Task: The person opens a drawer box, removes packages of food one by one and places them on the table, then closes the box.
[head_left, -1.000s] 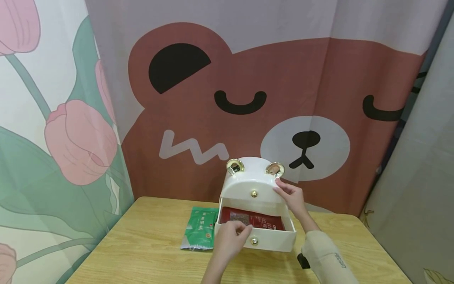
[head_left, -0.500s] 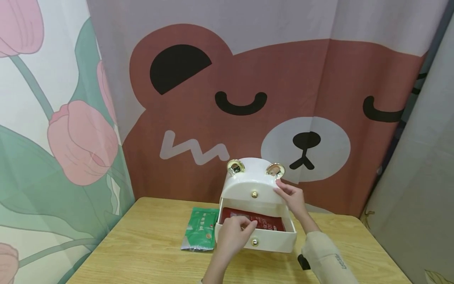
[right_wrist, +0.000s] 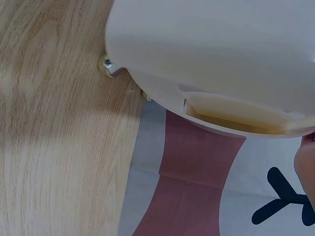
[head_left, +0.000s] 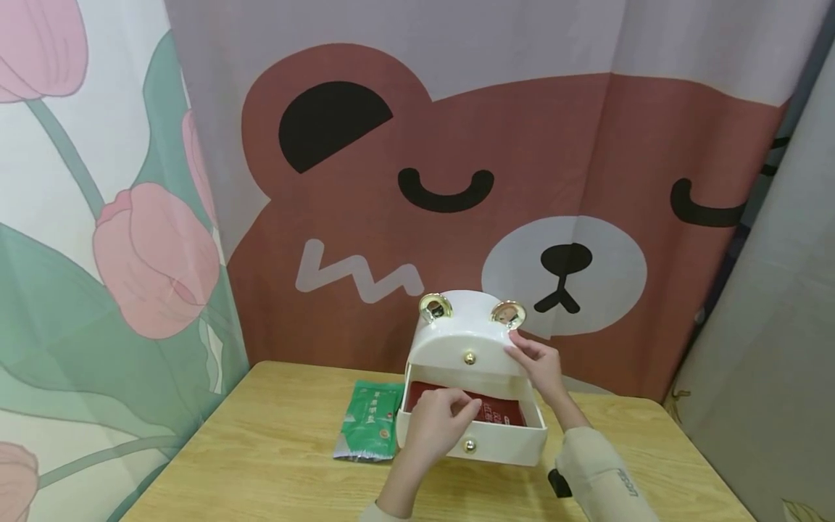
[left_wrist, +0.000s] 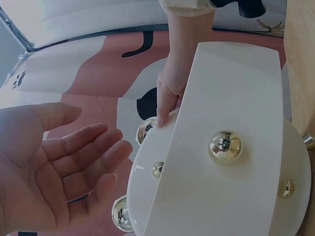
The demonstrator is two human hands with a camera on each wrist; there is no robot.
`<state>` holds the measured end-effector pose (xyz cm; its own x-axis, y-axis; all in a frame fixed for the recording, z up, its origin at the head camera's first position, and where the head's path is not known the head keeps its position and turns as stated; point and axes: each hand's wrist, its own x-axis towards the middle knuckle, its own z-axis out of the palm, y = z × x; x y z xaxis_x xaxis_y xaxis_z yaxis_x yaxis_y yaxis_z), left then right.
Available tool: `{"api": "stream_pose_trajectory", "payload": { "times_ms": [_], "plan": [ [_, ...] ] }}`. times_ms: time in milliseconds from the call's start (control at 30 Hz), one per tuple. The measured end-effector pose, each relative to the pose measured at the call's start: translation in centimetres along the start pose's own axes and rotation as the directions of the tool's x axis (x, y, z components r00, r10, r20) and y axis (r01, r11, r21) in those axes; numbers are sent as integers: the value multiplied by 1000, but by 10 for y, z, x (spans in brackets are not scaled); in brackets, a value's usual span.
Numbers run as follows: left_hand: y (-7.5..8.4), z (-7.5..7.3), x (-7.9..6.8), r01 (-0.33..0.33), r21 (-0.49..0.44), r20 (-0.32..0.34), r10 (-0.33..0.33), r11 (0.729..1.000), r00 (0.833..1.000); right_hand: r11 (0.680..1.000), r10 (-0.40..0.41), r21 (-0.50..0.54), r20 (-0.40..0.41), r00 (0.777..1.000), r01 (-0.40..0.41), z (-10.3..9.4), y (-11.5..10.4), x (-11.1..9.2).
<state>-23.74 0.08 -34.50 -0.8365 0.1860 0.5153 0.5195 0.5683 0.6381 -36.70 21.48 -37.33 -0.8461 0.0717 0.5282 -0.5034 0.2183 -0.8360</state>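
A white frog-shaped drawer box with gold-rimmed eyes stands on the table. Its lower drawer is pulled out, and a dark red packet lies inside. Over the drawer's front left part is my left hand, hiding some of the packet. The left wrist view shows that hand's palm bare, with fingers loosely bent. My right hand holds the box's upper right edge beside the eye, with thumb toward the front. Only a sliver of the right hand appears in the right wrist view.
Left of the box, a green packet lies flat on the wooden table. A small black object shows beside the right sleeve. Behind the table hangs a bear-printed curtain, with a tulip-printed one at left.
My left hand has moved up and slightly right, from the drawer's front edge to farther over the red packet. The right hand keeps its place on the box.
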Motion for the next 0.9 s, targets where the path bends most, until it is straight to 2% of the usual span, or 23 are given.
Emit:
{"api": "stream_pose_trajectory", "payload": {
  "times_ms": [267, 633, 900],
  "plan": [
    [1, 5, 8, -38, 53, -13, 39, 998, 999, 999, 20, -26, 1, 1000, -20, -2, 4, 1],
    [-2, 11, 18, -31, 156, -44, 38, 987, 998, 1000, -3, -6, -10, 1000, 3, -1, 4, 1],
    [-5, 16, 23, -53, 203, -48, 64, 978, 997, 1000, -3, 3, -10, 1000, 3, -1, 4, 1]
  ]
}}
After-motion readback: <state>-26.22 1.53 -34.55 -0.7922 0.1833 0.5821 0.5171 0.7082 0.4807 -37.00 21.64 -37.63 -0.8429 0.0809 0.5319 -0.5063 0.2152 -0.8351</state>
